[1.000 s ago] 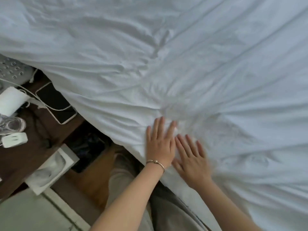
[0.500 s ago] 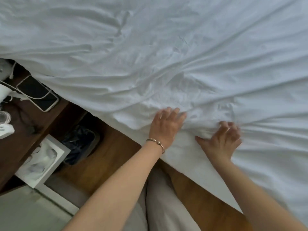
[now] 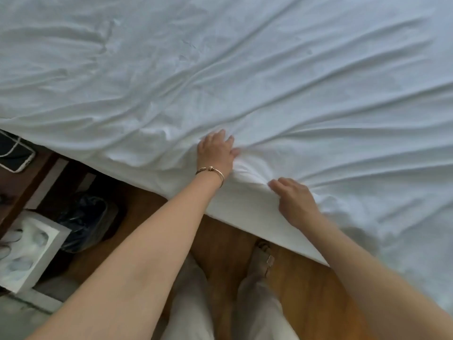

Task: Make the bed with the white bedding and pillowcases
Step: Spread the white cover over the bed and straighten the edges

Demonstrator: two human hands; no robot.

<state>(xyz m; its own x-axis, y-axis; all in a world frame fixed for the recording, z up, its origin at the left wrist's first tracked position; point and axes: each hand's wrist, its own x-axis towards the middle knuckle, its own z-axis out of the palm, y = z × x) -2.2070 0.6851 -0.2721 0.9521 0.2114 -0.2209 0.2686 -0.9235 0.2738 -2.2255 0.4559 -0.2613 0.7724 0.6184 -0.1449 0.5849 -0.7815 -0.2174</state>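
Two hands work one bunch of cloth at the near edge of the bed, and that bunch is what has changed: a second ago both palms lay flat and close together on the white sheet [image 3: 245, 69], fingers straight; half a second ago the fingers had begun to curl; now they are dug in and the hands have drawn apart along the edge. The sheet covers the whole mattress from near to far, and long creases fan out to the far right from the gathered spot, which suggests it is being pulled toward the near side. I judge this to be the tightening or tucking of the bedding along this side, an early stage, since no pillows or pillowcases are in view. The left hand [image 3: 215, 153], with a bracelet [image 3: 212, 171] at the wrist, has its fingers curled into a fold of sheet on top of the bed. The right hand [image 3: 294, 202], just to the right and nearer, pinches the sheet where it turns over the edge. Beyond the bed, to the near left, a wooden counter [image 3: 22, 185] carries a phone [image 3: 14, 155] with a cable, and a white box [image 3: 27, 249] sits below it on the wooden floor [image 3: 306, 290].
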